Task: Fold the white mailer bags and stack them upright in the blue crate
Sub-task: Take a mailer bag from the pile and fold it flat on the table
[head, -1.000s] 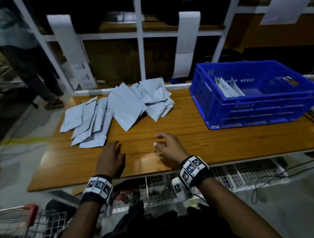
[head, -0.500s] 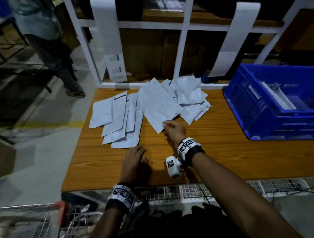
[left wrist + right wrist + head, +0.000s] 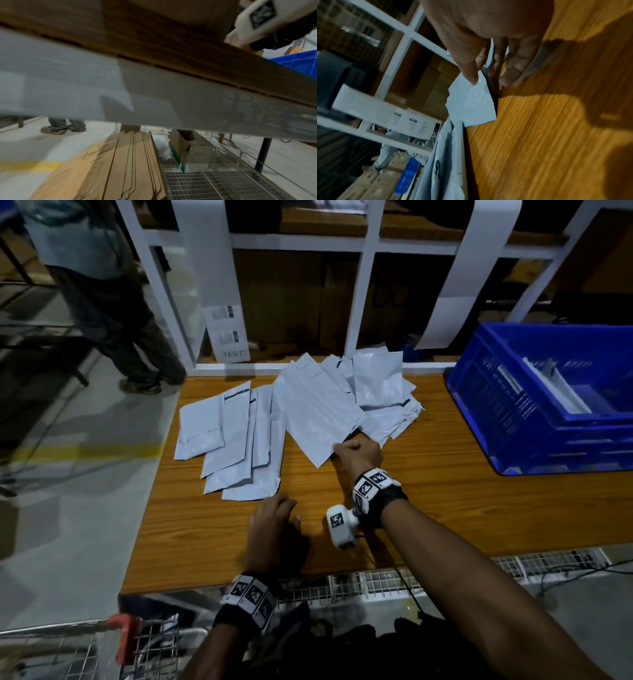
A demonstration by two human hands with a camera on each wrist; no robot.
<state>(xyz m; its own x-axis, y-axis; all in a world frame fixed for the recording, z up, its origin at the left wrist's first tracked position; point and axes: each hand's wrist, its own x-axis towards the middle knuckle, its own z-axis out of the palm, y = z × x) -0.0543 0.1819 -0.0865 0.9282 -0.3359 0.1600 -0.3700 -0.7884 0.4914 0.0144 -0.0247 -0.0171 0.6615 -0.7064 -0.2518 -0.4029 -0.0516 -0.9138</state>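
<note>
On the long wooden table (image 3: 445, 508) stand a blue slatted plastic crate (image 3: 507, 412) with folded mailers upright inside and a loose heap of flat white mailer bags (image 3: 239, 440), whose top bag (image 3: 315, 412) the right hand (image 3: 358, 455) pinches at its near corner, while the left hand (image 3: 272, 529) rests flat, holding nothing.

- A wooden desk (image 3: 445, 508) with visible grain runs left to right.
- A white rack frame (image 3: 358, 302) stands along the desk's far edge, with brown cartons (image 3: 291, 296) behind it.
- White paper strips (image 3: 212, 268) hang on the frame; the left 1 ends in labels with barcodes and the word "TEST".
- A person (image 3: 102, 285) in grey trousers and sandals stands far left on the grey floor (image 3: 68, 542).
- A wire trolley with a red handle (image 3: 123, 631) sits near left.
- Flattened brown cardboard (image 3: 128, 162) lies under the desk on a wire shelf (image 3: 197, 182).
</note>
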